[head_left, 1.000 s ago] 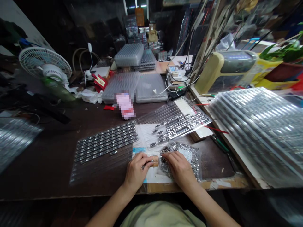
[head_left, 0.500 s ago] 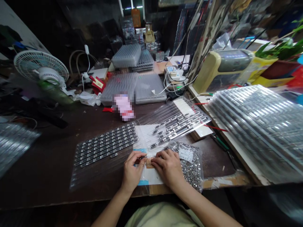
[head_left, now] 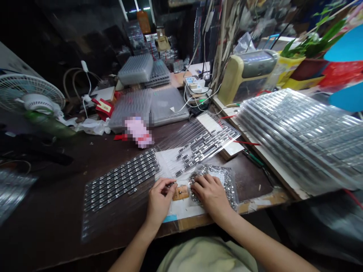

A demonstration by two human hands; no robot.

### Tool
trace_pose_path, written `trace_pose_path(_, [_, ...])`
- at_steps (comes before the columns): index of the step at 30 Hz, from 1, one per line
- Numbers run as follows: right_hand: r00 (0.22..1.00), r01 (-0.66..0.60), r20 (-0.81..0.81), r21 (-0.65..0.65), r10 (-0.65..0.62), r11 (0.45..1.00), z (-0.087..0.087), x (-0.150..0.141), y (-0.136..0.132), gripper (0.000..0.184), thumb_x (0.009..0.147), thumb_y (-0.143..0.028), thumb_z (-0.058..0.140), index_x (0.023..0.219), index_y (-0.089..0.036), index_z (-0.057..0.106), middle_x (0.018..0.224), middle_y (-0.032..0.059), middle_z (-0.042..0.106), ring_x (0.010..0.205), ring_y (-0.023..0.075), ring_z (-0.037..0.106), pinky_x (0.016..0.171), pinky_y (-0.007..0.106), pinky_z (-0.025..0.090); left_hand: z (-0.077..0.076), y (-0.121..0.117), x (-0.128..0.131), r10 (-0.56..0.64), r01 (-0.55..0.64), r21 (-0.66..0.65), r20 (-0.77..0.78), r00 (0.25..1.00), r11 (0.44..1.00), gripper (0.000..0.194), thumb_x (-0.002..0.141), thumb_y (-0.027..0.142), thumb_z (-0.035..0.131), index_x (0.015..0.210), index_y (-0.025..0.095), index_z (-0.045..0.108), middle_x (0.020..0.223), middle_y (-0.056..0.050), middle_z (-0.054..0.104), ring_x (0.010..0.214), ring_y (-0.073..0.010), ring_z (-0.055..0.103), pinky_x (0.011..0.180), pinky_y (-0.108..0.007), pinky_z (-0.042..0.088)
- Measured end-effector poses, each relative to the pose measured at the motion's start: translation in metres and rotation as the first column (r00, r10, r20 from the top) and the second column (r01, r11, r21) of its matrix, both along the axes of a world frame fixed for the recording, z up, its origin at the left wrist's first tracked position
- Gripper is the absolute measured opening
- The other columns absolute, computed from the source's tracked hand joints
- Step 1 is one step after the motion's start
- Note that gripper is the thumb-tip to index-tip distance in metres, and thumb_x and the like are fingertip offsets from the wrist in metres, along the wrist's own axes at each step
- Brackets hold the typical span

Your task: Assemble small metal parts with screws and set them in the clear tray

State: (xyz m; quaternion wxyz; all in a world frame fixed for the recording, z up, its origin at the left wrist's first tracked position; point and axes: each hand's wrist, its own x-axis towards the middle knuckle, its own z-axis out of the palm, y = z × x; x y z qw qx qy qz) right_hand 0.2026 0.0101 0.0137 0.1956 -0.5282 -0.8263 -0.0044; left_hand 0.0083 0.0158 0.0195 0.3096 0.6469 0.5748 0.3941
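My left hand (head_left: 159, 199) is closed in a pinch on a small dark metal piece (head_left: 171, 184), held beside a tan block (head_left: 180, 192) on a white sheet. My right hand (head_left: 210, 193) lies over the near left part of a clear bag of small shiny metal parts (head_left: 230, 189), fingers bent and fingertips among the parts; what they grip is hidden. To the left, a clear ribbed tray (head_left: 121, 181) bears rows of dark metal pieces. Another clear ribbed tray (head_left: 198, 145) behind my hands carries scattered rows of similar pieces.
Clear ribbed trays (head_left: 295, 139) are piled at the right, beside a wooden edge strip (head_left: 272, 179). A green-handled tool (head_left: 253, 158) lies near it. At the back are stacked trays (head_left: 136, 70), a power strip with cables (head_left: 197, 85) and a fan (head_left: 34, 92) at left.
My right hand has moved off the tan block to the right, onto the bag of metal parts. My left hand keeps its pinch beside the block. The camera view has shifted right.
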Motion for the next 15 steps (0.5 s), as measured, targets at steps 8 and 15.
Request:
trace_pose_path(8, [0.978, 0.003, -0.21, 0.052, 0.008, 0.999, -0.006, 0.001, -0.003, 0.014, 0.093, -0.021, 0.046, 0.085, -0.018, 0.057, 0.087, 0.0048, 0.061, 0.08, 0.0172, 0.048, 0.071, 0.031, 0.034, -0.009, -0.009, 0.019, -0.132, 0.152, 0.113, -0.165, 0.977, 0.982, 0.012, 0.083, 0.022, 0.062, 0.091, 0.023, 0.071, 0.084, -0.003, 0.065, 0.082, -0.0169, 0.06, 0.074, -0.028, 0.048])
trace_pose_path(15, [0.959, 0.002, -0.282, 0.013, 0.001, 1.0, -0.005, 0.002, -0.004, 0.015, 0.093, -0.02, 0.045, 0.083, -0.018, 0.056, 0.079, 0.0044, 0.058, 0.077, 0.0171, 0.049, 0.069, 0.03, 0.035, -0.013, -0.01, 0.02, -0.135, 0.168, 0.125, -0.237, 0.962, 0.978, 0.012, 0.082, 0.02, 0.064, 0.092, 0.022, 0.07, 0.082, -0.003, 0.064, 0.08, -0.017, 0.058, 0.073, -0.029, 0.048])
